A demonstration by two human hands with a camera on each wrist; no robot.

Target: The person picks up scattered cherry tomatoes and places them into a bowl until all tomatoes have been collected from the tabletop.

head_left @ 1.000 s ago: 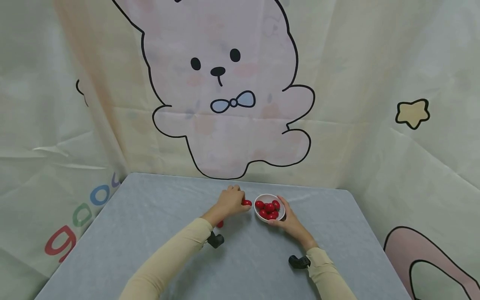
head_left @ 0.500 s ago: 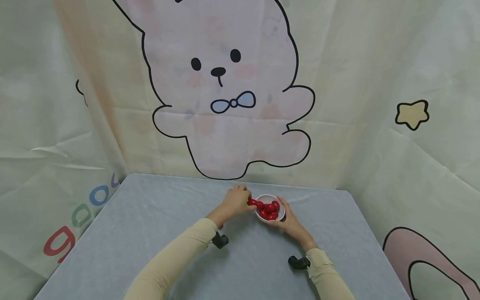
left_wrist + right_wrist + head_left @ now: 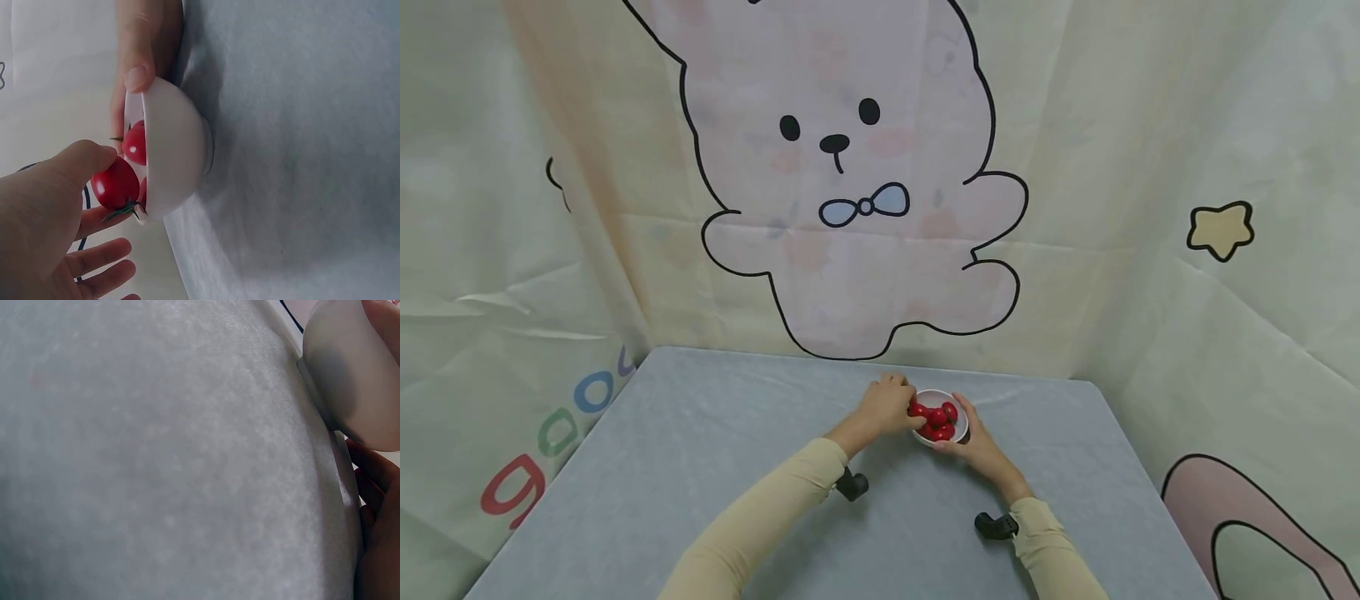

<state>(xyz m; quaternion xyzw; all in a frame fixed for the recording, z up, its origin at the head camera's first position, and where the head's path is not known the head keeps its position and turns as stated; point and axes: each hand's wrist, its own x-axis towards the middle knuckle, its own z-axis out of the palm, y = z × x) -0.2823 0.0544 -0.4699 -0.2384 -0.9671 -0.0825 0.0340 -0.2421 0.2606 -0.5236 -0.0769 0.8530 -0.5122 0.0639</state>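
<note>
A small white bowl [image 3: 175, 150] stands on the table with several red cherry tomatoes [image 3: 937, 417] inside. At its left rim, my left hand [image 3: 883, 407] pinches a cherry tomato [image 3: 115, 183] between thumb and fingers. In the left wrist view this one has a green stem end turned toward the bowl's edge, and another tomato [image 3: 135, 142] shows just inside the rim. My right hand [image 3: 983, 446] holds the bowl from the right, thumb on the near side of the rim and fingers round the far side. The right wrist view catches only the bowl's underside [image 3: 350, 381] and part of that hand.
A pale blue-grey cloth covers the table [image 3: 640, 467]. Printed curtains [image 3: 1075, 275] hang behind it and along both sides. Each wrist carries a black camera mount [image 3: 852, 485], close over the cloth.
My left hand has moved right with its tomato, from beside the bowl to over its left rim. A tomato on the table by the left wrist is now hidden. The right hand stays put.
</note>
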